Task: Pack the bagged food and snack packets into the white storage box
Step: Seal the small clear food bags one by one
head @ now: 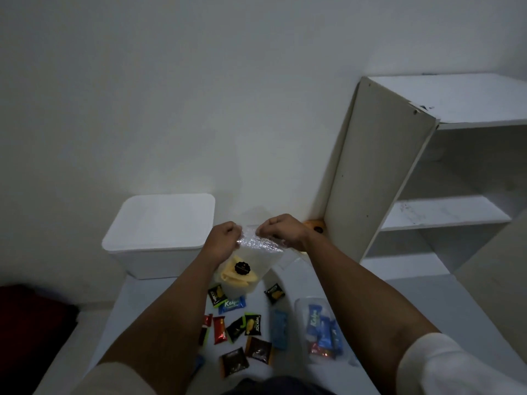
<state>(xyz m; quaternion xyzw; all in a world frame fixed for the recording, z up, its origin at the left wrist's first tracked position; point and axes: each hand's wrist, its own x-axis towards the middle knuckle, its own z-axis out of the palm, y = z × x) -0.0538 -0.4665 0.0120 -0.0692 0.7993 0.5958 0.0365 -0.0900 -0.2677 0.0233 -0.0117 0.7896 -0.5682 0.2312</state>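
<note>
1. Clear plastic bag with yellow food and a round black label inside [247,263]; held up above the pale floor [137,297], its top edge crinkled and stretched between both hands; the yellow contents sag in the lower left corner.
2. Left hand [224,238]; fingers curled, pinching the bag's top left corner.
3. Right hand [281,230]; fingers curled, pinching the top right corner; both forearms bare, white sleeves at the near edge of the view.
4. White lidded plastic storage box [161,232]; stands on the floor against the wall, just left of the left hand; lid on.
5. Small snack packets scattered on the floor below the held bag: a black-and-green packet with a yellow picture [217,295] touching a blue "Kalpa" packet [232,305]; another black packet [274,293] apart to the right; a red packet [219,329]; two black-and-green packets [245,326] overlapping; a plain blue packet [279,329]; two dark brown packets [245,357] nearest the person.
6. Second clear bag holding blue packets [323,332]; lies on the floor right of the loose packets, beside the right forearm.
7. White open shelf unit [445,212]; stands at right against the wall; an orange round object [313,225] at its base, partly hidden behind the right hand.
8. Dark red fabric [34,323] at the lower left edge; cannot tell what it is.
</note>
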